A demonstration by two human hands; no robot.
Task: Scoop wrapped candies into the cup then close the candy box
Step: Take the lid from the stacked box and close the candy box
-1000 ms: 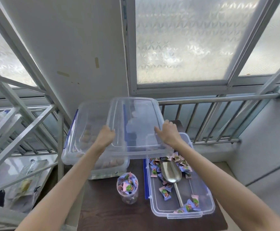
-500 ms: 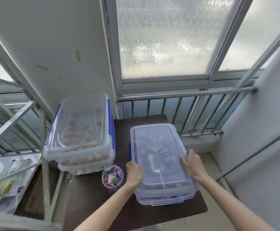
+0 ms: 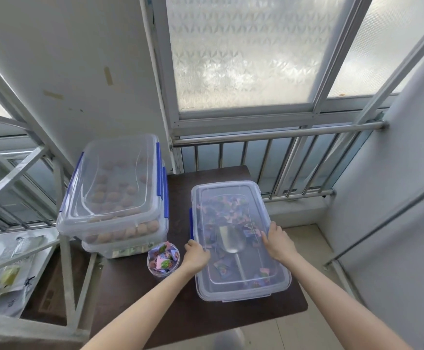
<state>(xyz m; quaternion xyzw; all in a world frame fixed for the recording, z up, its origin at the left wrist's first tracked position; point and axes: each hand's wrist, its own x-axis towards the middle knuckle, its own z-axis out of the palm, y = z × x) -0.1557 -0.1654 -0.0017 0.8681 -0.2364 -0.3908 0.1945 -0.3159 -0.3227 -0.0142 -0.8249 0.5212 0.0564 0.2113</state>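
Observation:
The clear candy box (image 3: 241, 291) with blue latches sits on the dark table (image 3: 135, 294), its clear lid (image 3: 228, 198) lying flat on top. Wrapped candies (image 3: 225, 210) and a metal scoop (image 3: 231, 241) show through the lid. My left hand (image 3: 195, 256) grips the lid's left edge and my right hand (image 3: 278, 242) presses on its right edge. A small clear cup (image 3: 163, 258) full of wrapped candies stands just left of the box, beside my left hand.
Two stacked clear boxes (image 3: 115, 195) of brown round pieces stand at the table's back left. A metal railing (image 3: 276, 133) runs behind the table under frosted windows. A metal frame (image 3: 64, 261) stands to the left, with plastic bags (image 3: 6, 274) below it.
I brought the lid down from in front of me onto the candy box. Both hands now rest on its side edges, and the view has pulled back.

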